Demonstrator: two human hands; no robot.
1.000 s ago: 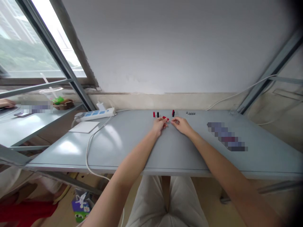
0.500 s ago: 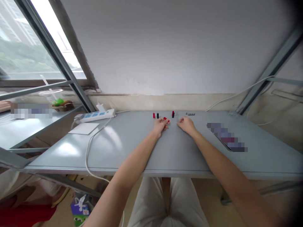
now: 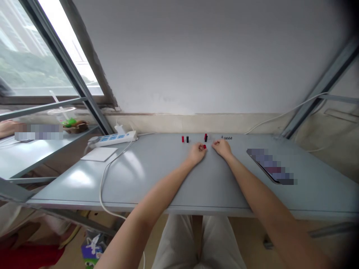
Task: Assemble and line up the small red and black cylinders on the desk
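Note:
My left hand (image 3: 198,154) is closed on a small red cylinder (image 3: 204,147), whose round end points toward my other hand. Just to the right, my right hand (image 3: 222,148) has its thumb and fingertips pinched together; whatever is between them is too small to make out. Behind the left hand a red cylinder (image 3: 183,139) and a black cylinder (image 3: 187,139) stand upright side by side. Another black cylinder (image 3: 206,138) stands close in front of a red one (image 3: 205,135). Several small dark metal pieces (image 3: 228,138) lie in a row beyond my right hand.
On the grey table (image 3: 157,179), a white power strip (image 3: 114,139) and a white flat square (image 3: 98,154) lie at left, with a cable (image 3: 105,175) hanging over the front edge. A phone (image 3: 270,167) lies at right. Another person's hand (image 3: 9,128) shows at far left.
My left hand has moved right, closer to my right hand, and turned the red cylinder so its end faces right. My right hand stays pinched in nearly the same place.

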